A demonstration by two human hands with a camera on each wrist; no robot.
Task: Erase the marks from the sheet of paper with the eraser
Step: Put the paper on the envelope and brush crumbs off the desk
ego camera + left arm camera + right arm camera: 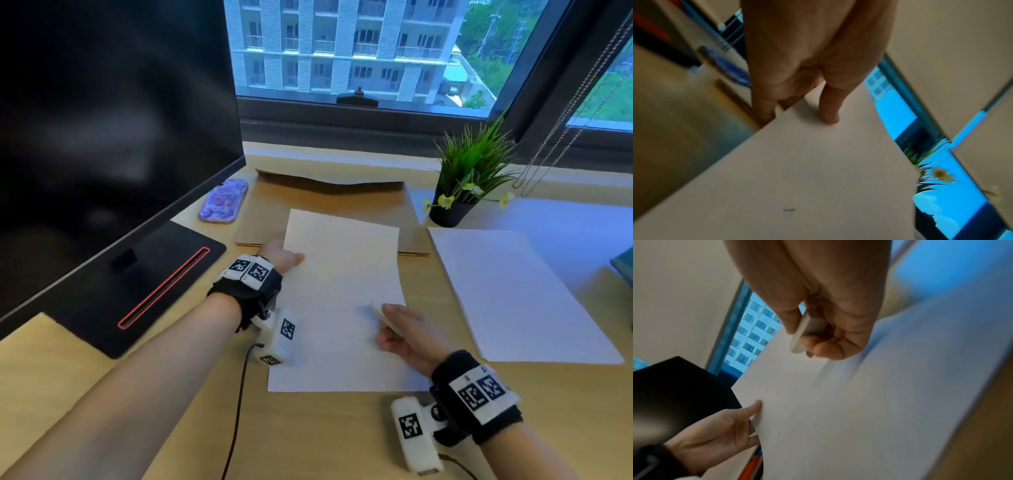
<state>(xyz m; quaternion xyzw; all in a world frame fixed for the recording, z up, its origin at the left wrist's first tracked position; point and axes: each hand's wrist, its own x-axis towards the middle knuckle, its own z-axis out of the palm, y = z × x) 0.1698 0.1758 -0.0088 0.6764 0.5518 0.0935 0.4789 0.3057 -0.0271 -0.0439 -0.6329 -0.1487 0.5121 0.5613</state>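
Head view: the left hand [279,256] pinches the near-left edge of the white rectangular sheet of paper [342,301] on the pale wooden counter [191,394]; the right hand [406,334] grips a flat whitish eraser [383,317] just over the sheet's right part.

Left wrist view: thumb above, fingers [764,112] beneath the edge; a small dark mark [789,210] lies well short of them.

Right wrist view: the eraser's tip appears lifted. Probably repositioning; next, carry the eraser leftward to that mark.
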